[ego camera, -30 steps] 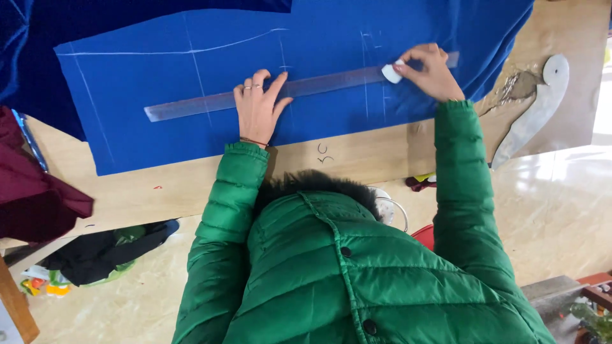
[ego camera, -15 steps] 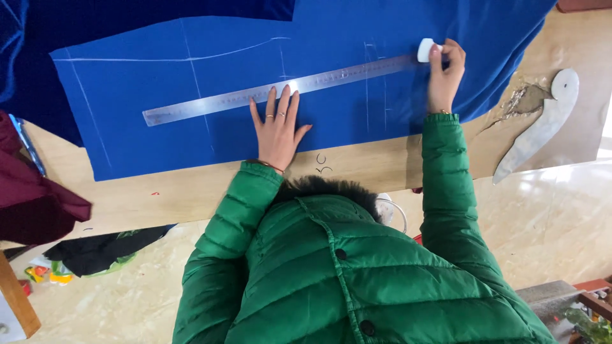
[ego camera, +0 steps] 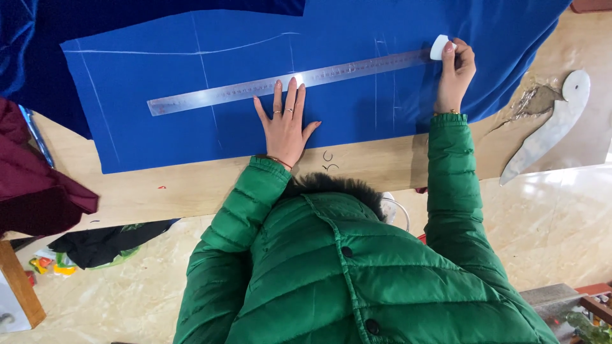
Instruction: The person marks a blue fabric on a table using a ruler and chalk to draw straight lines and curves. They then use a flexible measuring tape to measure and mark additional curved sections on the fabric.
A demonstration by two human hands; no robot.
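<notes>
long clear ruler (ego camera: pixel 290 81) lying flat, slightly slanted across the blue fabric (ego camera: pixel 191 127) | white chalk piece (ego camera: pixel 438 48) sitting right at the ruler's right end | fabric spread smooth, chalk lines on it

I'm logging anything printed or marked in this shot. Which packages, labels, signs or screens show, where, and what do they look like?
No packages, labels, signs or screens show. Only marked things:
Ruler: long clear strip with fine graduations, lying across the blue cloth under the left hand.
Pen marks: small dark scribbles on the wooden table, beside the left wrist.
Chalk lines: thin white lines on the cloth.
</notes>
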